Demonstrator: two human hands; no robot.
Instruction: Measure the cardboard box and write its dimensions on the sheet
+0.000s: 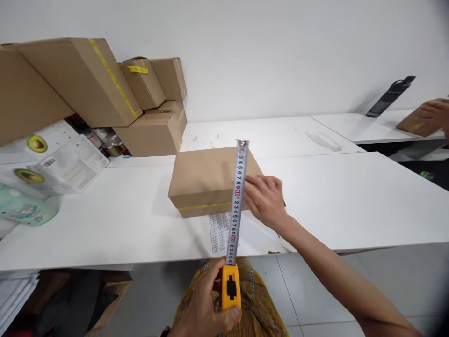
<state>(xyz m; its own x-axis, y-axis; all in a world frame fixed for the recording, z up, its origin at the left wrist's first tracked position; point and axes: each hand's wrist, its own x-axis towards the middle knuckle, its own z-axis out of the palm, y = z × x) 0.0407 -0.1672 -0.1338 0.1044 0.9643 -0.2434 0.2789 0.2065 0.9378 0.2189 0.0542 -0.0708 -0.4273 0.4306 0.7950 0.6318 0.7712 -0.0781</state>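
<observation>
A yellow tape measure is gripped in my left hand, close to the table's front edge. Its metal blade is pulled out and points away from me, passing over a closed cardboard box with yellow tape along its front. The blade's hooked end stands above the box's top. My right hand is at the blade's right edge, in front of the box's right part, with fingers closed against the blade; the fingertips are partly hidden. A printed sheet lies partly under the box.
Cardboard boxes are stacked at the left, beside white avocado-printed cartons and a mint-green container. At the far right are a dark bottle and another person's hand on a small box.
</observation>
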